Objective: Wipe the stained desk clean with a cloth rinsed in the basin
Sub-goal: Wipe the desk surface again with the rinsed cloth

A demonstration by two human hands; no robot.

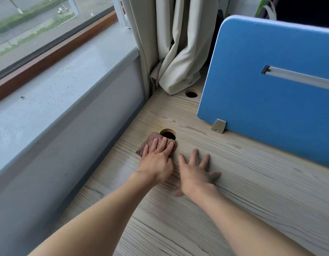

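A folded brown cloth (149, 140) lies flat on the pale wood-grain desk (243, 182), right beside a round cable hole (168, 134). My left hand (157, 157) presses on the cloth with straight fingers laid over it. My right hand (195, 172) rests palm down on the bare desk just to the right, fingers spread, holding nothing. No basin is in view.
A blue partition screen (267, 85) on a metal foot (218, 126) stands along the desk's right side. A second cable hole (191, 93) sits near the beige curtain (176, 52) in the far corner. A grey window sill (58, 93) borders the left.
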